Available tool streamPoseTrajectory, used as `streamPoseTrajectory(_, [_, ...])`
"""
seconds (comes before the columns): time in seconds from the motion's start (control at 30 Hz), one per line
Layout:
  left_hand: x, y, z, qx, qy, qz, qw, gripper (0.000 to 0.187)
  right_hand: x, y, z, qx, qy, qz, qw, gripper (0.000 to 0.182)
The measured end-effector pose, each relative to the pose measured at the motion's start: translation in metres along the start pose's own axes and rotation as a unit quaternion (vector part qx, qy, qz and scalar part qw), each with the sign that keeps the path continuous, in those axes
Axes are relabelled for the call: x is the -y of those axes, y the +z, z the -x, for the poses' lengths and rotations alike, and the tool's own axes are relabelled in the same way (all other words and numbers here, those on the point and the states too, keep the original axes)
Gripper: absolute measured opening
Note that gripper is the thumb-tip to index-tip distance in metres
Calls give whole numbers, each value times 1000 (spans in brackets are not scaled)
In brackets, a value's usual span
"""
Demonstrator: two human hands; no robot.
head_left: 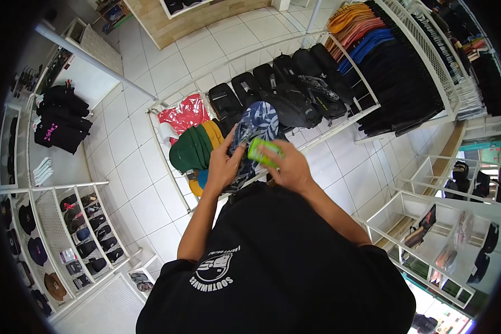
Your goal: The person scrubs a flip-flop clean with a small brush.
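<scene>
White shelves [67, 245] are filled with caps at the far left, and a tiled floor [128, 167] is seen beside them. Green hats [192, 149] are laid on a white metal rack [164, 161]. Over this rack, a leaf-patterned blue hat [263, 119] is pinched by the left hand [224, 166]; a lime-green object [258, 151] is clasped, fingers closed and blurred, by the right hand [289, 166]. Black bags [289, 100] are lined up beyond, and clothes [403, 78] are hung farther right.

Brightly and evenly lit, with pale sheen on the white floor tiles [147, 195], blown-out glare at the lower-right opening [441, 312], strong fisheye bowing toward black rounded edges, and motion blur on the right hand [291, 167] and green item [261, 152].
</scene>
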State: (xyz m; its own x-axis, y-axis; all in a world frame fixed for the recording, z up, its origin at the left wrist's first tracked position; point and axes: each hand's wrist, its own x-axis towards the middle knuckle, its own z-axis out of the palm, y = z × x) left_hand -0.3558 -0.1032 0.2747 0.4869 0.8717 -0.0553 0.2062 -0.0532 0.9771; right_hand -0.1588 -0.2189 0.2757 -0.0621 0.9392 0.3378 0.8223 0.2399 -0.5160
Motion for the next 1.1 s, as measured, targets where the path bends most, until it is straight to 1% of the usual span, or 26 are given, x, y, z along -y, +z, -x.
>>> streamPoseTrajectory(0.03, [-5,-2,1,2,1,2,1000,56,-9,2,-7,0,1,2,1000,64])
streamPoseTrajectory(0.1, [-11,-5,7,18,-44,-14,999,56,-16,9,-21,-181,178,-39,966,62])
streamPoseTrajectory(0.17, [-11,-4,6,8,-32,0,999,57,-8,6,-23,-186,169,-4,968,58])
streamPoseTrajectory(0.23, [-4,-3,5,-24,-14,28,999,59,10,0,-15,-41,14,-13,999,53])
streamPoseTrajectory(0.27, [-2,-4,5,-25,-14,28,999,59,10,0,-11,8,-27,1,1000,54])
streamPoseTrajectory(0.3, [-1,-7,5,-17,-17,25,999,57,2,4,-11,9,-29,1,1000,54])
streamPoseTrajectory(0.37, [1,-9,6,-19,-23,24,999,56,-22,17,-15,-110,145,-26,983,58])
streamPoseTrajectory(0.4, [3,-9,7,-25,-31,34,999,55,-33,17,-20,-156,185,-19,970,60])
streamPoseTrajectory(0.43, [4,-11,6,-32,-37,41,998,55,-36,13,-25,-171,218,1,961,59])
streamPoseTrajectory(0.47, [5,-13,4,-39,-36,37,998,55,-35,11,-27,-186,216,-33,958,58])
streamPoseTrajectory(0.53, [4,-11,4,-112,16,-29,993,51,-33,20,-23,-196,213,-73,954,57])
streamPoseTrajectory(0.57, [4,-8,3,-117,13,-30,993,51,-37,32,-16,-163,250,-239,924,56])
streamPoseTrajectory(0.6, [1,-4,-1,-144,-20,74,987,48,-39,39,-12,-123,279,-396,866,55])
streamPoseTrajectory(0.63, [-1,-3,-4,-170,-51,178,968,45,-21,32,-16,-80,302,-469,826,54])
streamPoseTrajectory(0.67, [6,-4,-5,-164,-79,180,967,39,-9,37,-16,-66,319,-500,803,55])
streamPoseTrajectory(0.7, [11,-2,-6,-169,-77,180,966,39,1,42,-16,-53,335,-530,778,55])
streamPoseTrajectory(0.73, [16,2,-8,-200,-60,220,953,39,9,43,-17,-50,332,-531,778,55])
streamPoseTrajectory(0.8, [15,9,-8,-247,-49,282,926,36,21,44,-18,-15,292,-448,845,59])
streamPoseTrajectory(0.83, [14,11,-7,-248,-49,282,925,36,21,43,-20,-13,292,-448,845,59])
streamPoseTrajectory(0.9, [13,15,-7,-269,-90,366,886,31,17,41,-29,-15,326,-608,724,65])
streamPoseTrajectory(0.93, [8,8,1,-189,-77,363,909,35,10,36,-31,10,344,-632,694,68])
streamPoseTrajectory(0.97, [15,-3,4,-194,-75,364,908,35,3,27,-33,15,341,-632,695,68])
streamPoseTrajectory(1.0, [28,-17,6,-127,-55,499,855,37,-2,10,-41,51,324,-619,713,70])
streamPoseTrajectory(1.03, [43,-30,9,-56,-32,621,781,39,-9,-6,-49,85,307,-606,729,71])
streamPoseTrajectory(1.07, [61,-42,6,-109,-53,637,761,37,-19,-18,-55,127,281,-573,759,70])
streamPoseTrajectory(1.1, [14,-52,14,-134,-102,604,779,33,-27,-30,-61,165,254,-538,786,70])
